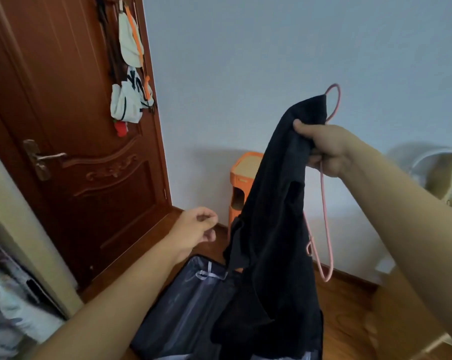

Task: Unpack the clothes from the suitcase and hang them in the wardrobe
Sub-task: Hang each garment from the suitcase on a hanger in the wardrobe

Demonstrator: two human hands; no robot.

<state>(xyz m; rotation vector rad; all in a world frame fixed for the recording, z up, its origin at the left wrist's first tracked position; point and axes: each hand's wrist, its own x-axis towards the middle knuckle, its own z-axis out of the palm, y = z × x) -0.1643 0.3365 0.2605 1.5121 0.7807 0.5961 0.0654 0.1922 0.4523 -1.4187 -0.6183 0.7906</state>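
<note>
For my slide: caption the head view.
Right hand holds black garment and pink hanger above open suitcase.

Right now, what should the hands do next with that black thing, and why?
Probably the left hand, which holds nothing, should reach over and straighten the black garment on the pink hanger. The right hand grips both together, and the cloth hangs bunched to one side of the hanger, above the open suitcase.

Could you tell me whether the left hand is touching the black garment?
Apart. The head view shows floor and door between the left hand and the black garment, which hangs from the right hand.
</note>
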